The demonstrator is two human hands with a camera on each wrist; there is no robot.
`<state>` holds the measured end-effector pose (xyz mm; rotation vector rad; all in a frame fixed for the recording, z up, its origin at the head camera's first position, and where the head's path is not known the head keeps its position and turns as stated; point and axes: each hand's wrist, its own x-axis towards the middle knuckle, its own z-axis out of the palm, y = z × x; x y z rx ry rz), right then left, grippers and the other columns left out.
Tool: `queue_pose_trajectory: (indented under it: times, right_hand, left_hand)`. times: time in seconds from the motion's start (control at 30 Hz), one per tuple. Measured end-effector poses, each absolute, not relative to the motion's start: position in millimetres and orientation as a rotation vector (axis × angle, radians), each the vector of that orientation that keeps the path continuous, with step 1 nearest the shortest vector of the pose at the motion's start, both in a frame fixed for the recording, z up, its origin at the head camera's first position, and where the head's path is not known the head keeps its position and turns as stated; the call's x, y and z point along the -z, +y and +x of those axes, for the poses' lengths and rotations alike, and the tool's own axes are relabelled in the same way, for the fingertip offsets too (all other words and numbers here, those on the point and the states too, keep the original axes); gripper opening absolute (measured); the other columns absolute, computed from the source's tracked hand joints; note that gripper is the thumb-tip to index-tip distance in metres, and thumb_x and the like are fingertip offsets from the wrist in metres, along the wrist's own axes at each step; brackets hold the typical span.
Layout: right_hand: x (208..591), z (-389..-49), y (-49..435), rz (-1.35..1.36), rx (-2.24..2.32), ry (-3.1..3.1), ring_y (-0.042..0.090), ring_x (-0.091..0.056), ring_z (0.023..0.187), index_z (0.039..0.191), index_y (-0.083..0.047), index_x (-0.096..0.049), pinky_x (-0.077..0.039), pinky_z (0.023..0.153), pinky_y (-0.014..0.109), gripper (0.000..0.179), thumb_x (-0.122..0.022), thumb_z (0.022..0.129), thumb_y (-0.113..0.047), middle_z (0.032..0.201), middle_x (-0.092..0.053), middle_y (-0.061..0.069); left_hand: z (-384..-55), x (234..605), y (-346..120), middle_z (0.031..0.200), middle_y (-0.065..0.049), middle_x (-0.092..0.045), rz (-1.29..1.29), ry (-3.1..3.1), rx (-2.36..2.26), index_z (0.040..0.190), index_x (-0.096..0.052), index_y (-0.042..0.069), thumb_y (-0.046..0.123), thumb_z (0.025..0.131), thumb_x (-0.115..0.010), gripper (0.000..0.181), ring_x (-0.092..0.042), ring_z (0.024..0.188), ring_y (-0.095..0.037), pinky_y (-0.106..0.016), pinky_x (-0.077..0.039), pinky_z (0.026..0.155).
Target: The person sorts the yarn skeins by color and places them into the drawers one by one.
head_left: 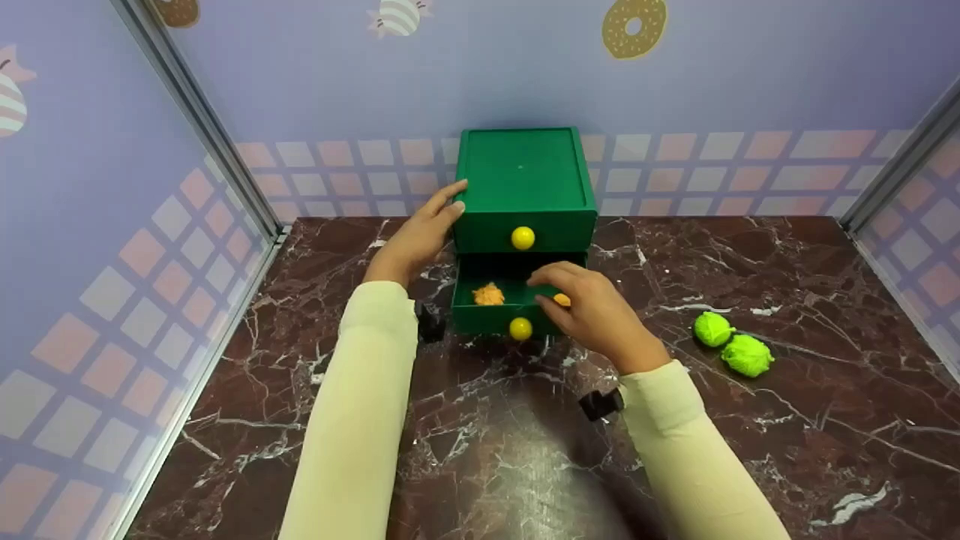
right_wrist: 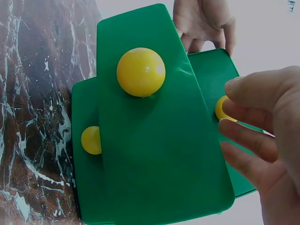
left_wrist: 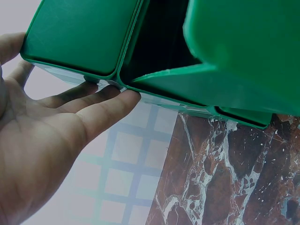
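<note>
A green drawer cabinet (head_left: 521, 169) with yellow knobs stands against the back wall, its middle drawer (right_wrist: 159, 154) pulled out. Inside that drawer lies an orange yarn-like ball (head_left: 488, 294) at the left. A second orange piece (head_left: 562, 299) shows at the right, partly covered by my right hand. My left hand (head_left: 420, 236) steadies the cabinet's left side, fingers extended along it in the left wrist view. Over the drawer's right part hovers my right hand (head_left: 596, 311), fingers loosely bent and apart from the thumb, with nothing visible between them in the right wrist view.
Two bright green yarn balls (head_left: 731, 345) lie on the dark marbled tabletop (head_left: 480, 450) to the right of the cabinet. Below the pulled-out drawer, another drawer with a yellow knob (right_wrist: 91, 140) is closed. Patterned walls (head_left: 360, 82) bound the back and both sides.
</note>
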<state>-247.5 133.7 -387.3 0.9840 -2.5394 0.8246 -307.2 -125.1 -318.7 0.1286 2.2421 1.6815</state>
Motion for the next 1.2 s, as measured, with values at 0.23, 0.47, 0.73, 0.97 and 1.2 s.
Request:
queue_pose_trajectory:
  times: [0.23, 0.47, 0.73, 0.97, 1.2]
  right_hand:
    - [387.0, -239.5, 134.6, 0.976, -0.787, -2.495, 0.021, -0.062, 0.112, 0.116, -0.013, -0.068, -0.052, 0.095, 0.041, 0.025, -0.069, 0.091, -0.015, 0.121, -0.064, 0.004]
    - [389.2, -233.2, 134.1, 0.997, -0.732, -2.423, 0.020, -0.061, 0.112, 0.112, -0.012, -0.068, -0.052, 0.095, 0.038, 0.024, -0.072, 0.088, -0.013, 0.119, -0.064, 0.003]
    - [395.7, -226.7, 130.9, 1.070, -0.703, -2.298, 0.019, -0.060, 0.107, 0.108, -0.010, -0.069, -0.052, 0.093, 0.033, 0.024, -0.075, 0.085, -0.009, 0.112, -0.065, 0.004]
    - [405.8, -220.5, 124.0, 1.080, -0.624, -2.290, 0.017, -0.061, 0.103, 0.106, -0.010, -0.069, -0.053, 0.092, 0.032, 0.025, -0.077, 0.082, -0.010, 0.109, -0.065, 0.003]
    - [417.8, -215.4, 116.1, 1.098, -0.592, -2.295, 0.016, -0.062, 0.099, 0.103, -0.011, -0.069, -0.054, 0.089, 0.030, 0.022, -0.077, 0.082, -0.010, 0.106, -0.065, 0.001]
  left_hand:
    - [-307.9, 317.8, -123.7, 0.164, 0.000, -0.011, 0.125, 2.246, -1.680, 0.152, -0.022, 0.043, 0.039, 0.106, -0.034, 0.049, -0.025, 0.148, -0.027, -0.055, -0.032, 0.113]
    - [-308.1, 318.1, -123.8, 0.163, -0.001, -0.013, 0.119, 2.229, -1.703, 0.152, -0.022, 0.043, 0.038, 0.106, -0.035, 0.048, -0.029, 0.146, -0.027, -0.055, -0.033, 0.113]
    - [-309.1, 319.5, -124.6, 0.163, -0.002, -0.014, 0.133, 2.201, -1.730, 0.152, -0.023, 0.043, 0.038, 0.106, -0.036, 0.049, -0.027, 0.147, -0.027, -0.055, -0.031, 0.113]
    - [-309.8, 321.1, -125.2, 0.163, -0.002, -0.012, 0.142, 2.184, -1.733, 0.153, -0.021, 0.043, 0.039, 0.106, -0.035, 0.049, -0.026, 0.147, -0.028, -0.056, -0.032, 0.113]
    - [-309.6, 322.0, -125.3, 0.163, -0.002, -0.014, 0.149, 2.175, -1.748, 0.153, -0.021, 0.042, 0.038, 0.106, -0.035, 0.049, -0.026, 0.147, -0.028, -0.055, -0.033, 0.113]
